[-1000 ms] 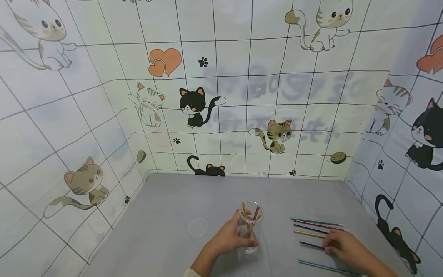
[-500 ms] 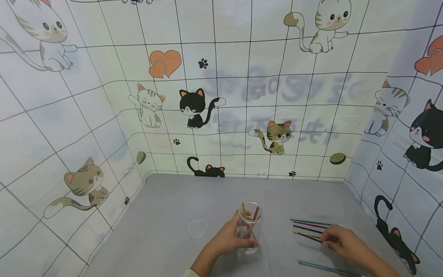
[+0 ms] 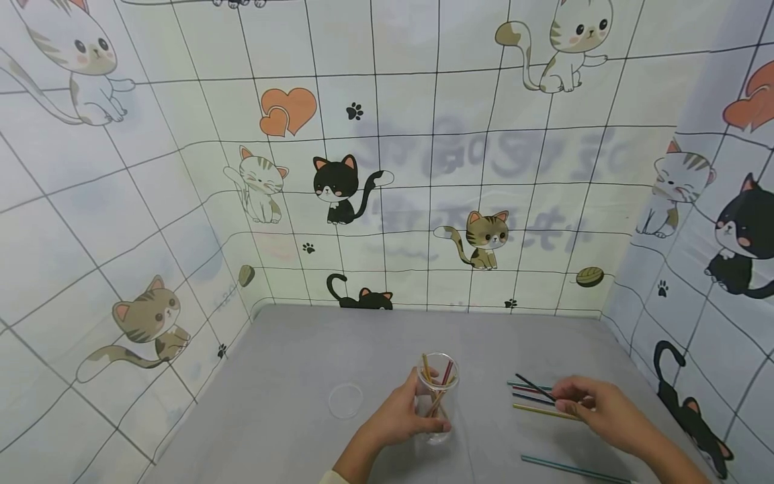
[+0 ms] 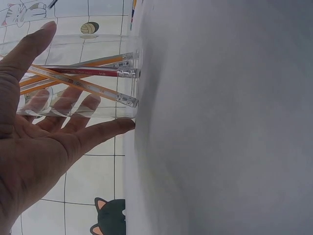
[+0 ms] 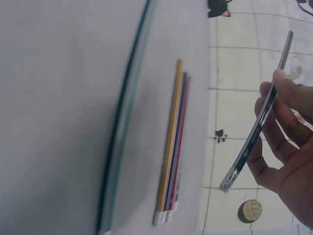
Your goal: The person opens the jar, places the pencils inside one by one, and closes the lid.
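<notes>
My left hand [image 3: 396,417] grips a clear cup [image 3: 449,407] that stands upright on the grey table, thumb on one side and fingers round the other. Inside the cup lean several pencils, among them a red pencil [image 4: 98,72] and orange ones, eraser ends down. To the right, my right hand [image 3: 605,410] pinches a black pencil [image 5: 254,129] between thumb and fingers, lifted off the table and tilted. Beneath and beside that hand lies a row of pencils: a yellow pencil [image 5: 169,147], a dark blue one, a red one and a teal one partly hidden.
Nearer the front edge lie teal pencils [image 3: 574,469], side by side, apart from the row. A thin clear disc [image 3: 346,400] rests on the table left of the cup. Cloth walls [image 3: 411,154] printed with cats enclose the table [image 3: 302,343] at the back and sides.
My right hand has picked the black pencil up from the table and raised it, its free tip swinging up and away over the row. The left hand and cup have stayed put.
</notes>
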